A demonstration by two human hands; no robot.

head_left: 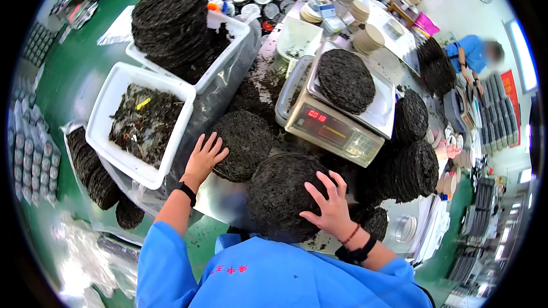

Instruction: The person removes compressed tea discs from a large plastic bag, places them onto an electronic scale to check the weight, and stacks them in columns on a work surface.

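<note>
My left hand point(206, 157) has its fingers spread, the tips touching the left edge of a round, dark disc of dried seaweed point(242, 145). Closer to my body is a second seaweed disc point(279, 197), larger in view. My right hand point(329, 205) rests spread on this disc's right side, fingers apart. Beyond the discs, a metal digital scale point(337, 131) with a lit red display carries another seaweed disc point(346, 81) on its pan.
Seaweed scraps and a yellow piece lie in a white tub point(188, 105) at left. Behind it, another white tub point(242, 34) holds a tall seaweed stack point(171, 20). More stacks point(408, 174) stand right of the scale. A co-worker in blue point(471, 54) is at far right.
</note>
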